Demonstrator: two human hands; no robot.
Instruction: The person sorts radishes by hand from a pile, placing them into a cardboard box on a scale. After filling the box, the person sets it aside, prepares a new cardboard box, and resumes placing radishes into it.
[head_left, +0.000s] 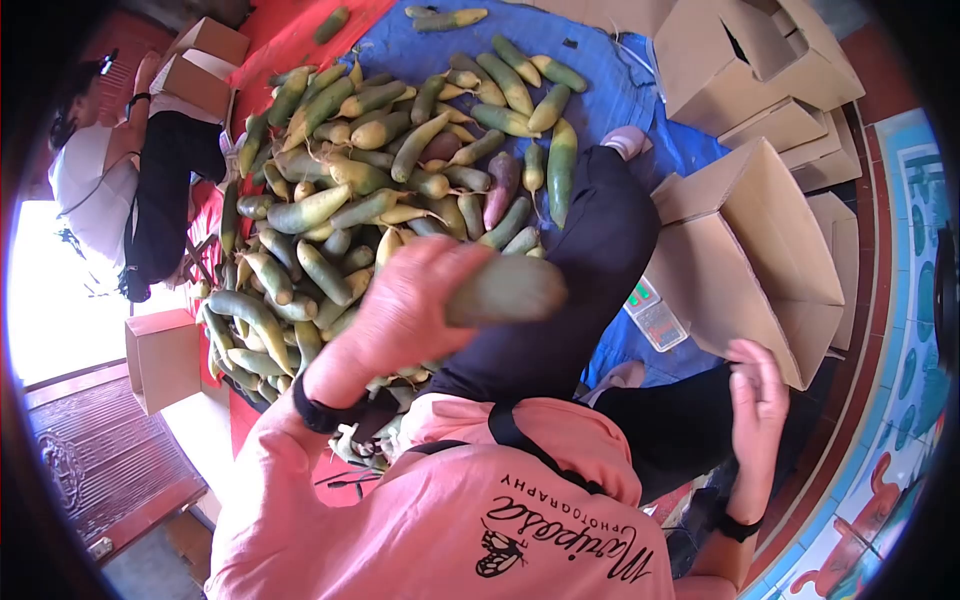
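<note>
My left hand (412,300) is wrapped round a thick green radish (508,291), held up above my lap with its blunt end pointing right. Under and beyond it lies a large heap of green radishes (330,170), many with pale yellowish ends, and one purple-red radish (502,190) is among them. At the right, my right hand (758,400) is empty, its fingers stretched out and somewhat apart. Its fingertips are right by the lower edge of an open cardboard box (690,245). A small digital scale (655,317) with a lit green display sits between my knee and that box.
Blue sheeting (620,85) and red sheeting (265,50) lie beneath the heap. More cardboard boxes (750,70) stand at the upper right, another box (165,358) at the left. Another person (130,190) sits at the far left beside a carton (200,75). A tiled wall (905,330) curves along the right.
</note>
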